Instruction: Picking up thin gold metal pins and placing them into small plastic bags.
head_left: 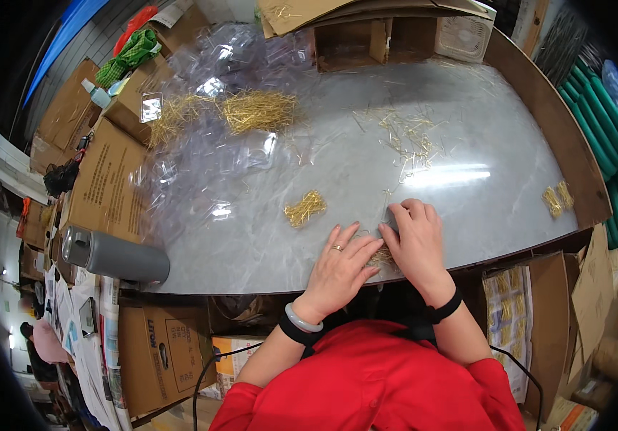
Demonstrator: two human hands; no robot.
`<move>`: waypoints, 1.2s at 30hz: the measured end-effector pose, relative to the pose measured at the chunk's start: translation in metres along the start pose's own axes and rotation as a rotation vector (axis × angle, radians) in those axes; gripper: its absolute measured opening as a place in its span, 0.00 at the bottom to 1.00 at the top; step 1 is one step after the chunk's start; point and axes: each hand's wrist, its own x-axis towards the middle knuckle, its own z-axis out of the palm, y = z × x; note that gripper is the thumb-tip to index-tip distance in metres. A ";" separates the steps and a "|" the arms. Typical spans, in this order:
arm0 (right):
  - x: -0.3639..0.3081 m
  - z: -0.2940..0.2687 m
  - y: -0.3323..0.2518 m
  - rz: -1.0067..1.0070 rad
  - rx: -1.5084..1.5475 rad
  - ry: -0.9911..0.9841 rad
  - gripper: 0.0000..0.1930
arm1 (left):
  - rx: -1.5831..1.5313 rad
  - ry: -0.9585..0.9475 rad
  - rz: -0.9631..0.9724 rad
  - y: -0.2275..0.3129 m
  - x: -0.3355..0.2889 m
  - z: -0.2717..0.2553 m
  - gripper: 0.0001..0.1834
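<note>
At the worktop's [266, 255] near edge, a small bunch of gold wire pieces [384, 255] lies between the hands. The left hand [340, 269] reaches over it, fingers slightly spread; whether they grip any wire, I cannot tell. The right hand [418, 244] has its fingers curled downward, their hold hidden. A grey bottle [129, 258] lies at left. Just beyond the left hand sits a small gold pile [305, 208]; farther, loose pieces [409, 136] scatter, and a large gold heap [260, 112] rests near clear plastic packaging [233, 57].
</note>
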 end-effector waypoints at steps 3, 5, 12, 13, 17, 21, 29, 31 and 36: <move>0.005 0.004 0.003 -0.050 0.044 -0.045 0.14 | -0.061 0.014 -0.043 0.001 -0.001 0.001 0.35; 0.006 0.006 0.007 -0.135 0.064 -0.092 0.13 | -0.126 0.028 -0.089 0.002 -0.001 0.002 0.37; -0.005 -0.024 0.017 -0.215 0.434 -0.204 0.18 | 0.010 0.031 -0.090 -0.003 -0.002 0.000 0.43; -0.008 -0.035 0.014 -0.215 0.432 -0.206 0.18 | 0.023 -0.001 -0.087 -0.004 -0.002 0.000 0.43; -0.020 -0.051 0.020 -0.203 0.243 -0.262 0.22 | 0.029 -0.035 -0.091 0.001 0.004 0.000 0.40; -0.018 -0.031 0.044 -0.287 0.359 -0.259 0.22 | 0.064 -0.084 -0.063 0.010 0.012 0.001 0.36; -0.030 -0.013 0.013 -0.143 0.456 -0.048 0.19 | 0.065 -0.016 -0.073 0.014 0.019 0.012 0.32; -0.033 -0.015 0.006 -0.017 0.680 -0.078 0.19 | 0.032 0.037 -0.093 0.013 0.020 0.017 0.29; -0.022 -0.039 0.019 -0.217 0.324 -0.311 0.44 | -0.010 0.046 -0.089 0.010 0.018 0.016 0.27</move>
